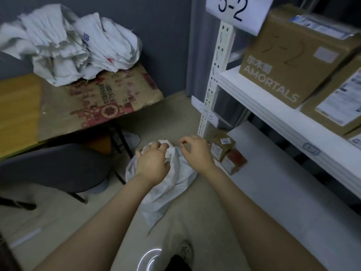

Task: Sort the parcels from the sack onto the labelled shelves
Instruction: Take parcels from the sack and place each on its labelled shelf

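A limp white sack [168, 192] lies on the pale floor in front of me. My left hand [152, 163] grips its bunched top from above. My right hand [197, 151] is at the sack's right upper edge, fingers curled and thumb meeting forefinger, pinching the cloth there. What the sack holds is hidden. To the right stands a white shelf unit [273, 114] with paper labels "5-2" [234, 8] and "5-3" [207, 112] on its post. A brown "AMORTALS" box [289, 61] marked 5-2 sits on the upper shelf beside other labelled cartons [332, 108].
Two small brown parcels [222, 145] [233, 161] lie on the lowest shelf close to my right hand. At left a wooden table [17, 106] carries a heap of empty white sacks [68, 47] and a flattened printed sack [97, 98]. A grey chair [54, 167] stands under it.
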